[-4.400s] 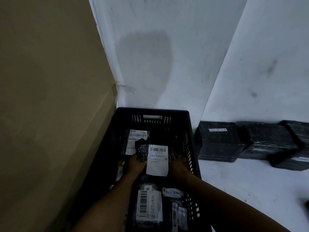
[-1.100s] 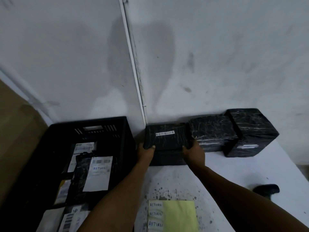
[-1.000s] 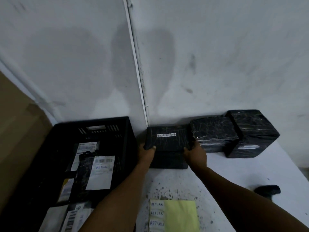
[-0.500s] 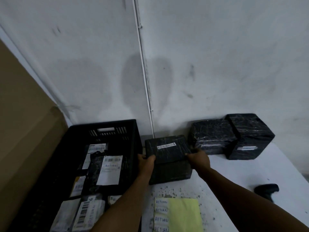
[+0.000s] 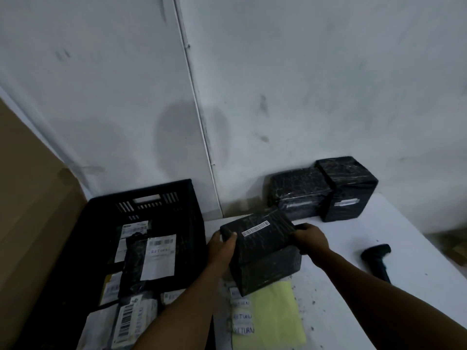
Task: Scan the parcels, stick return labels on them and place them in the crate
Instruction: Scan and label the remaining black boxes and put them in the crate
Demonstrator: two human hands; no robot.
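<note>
**packer_q:** So what step was that?

**binrat:** Looked like the fetch step to me. The black film-wrapped box parcel with a white barcode strip on top (image 5: 260, 253) was clamped between both hands, left hand (image 5: 221, 251) curled round its near-left corner, right hand (image 5: 312, 239) gripping the far-right edge, held just over the yellow sheet of handwritten RETURN labels (image 5: 273, 314).

**packer_q:** And next?

**binrat:** Scanning, I'd guess. The black handheld scanner (image 5: 377, 258) lay off to the right of the right hand, so one hand had to let go. The black slotted plastic crate (image 5: 151, 198) sat just left of the left hand.
</note>
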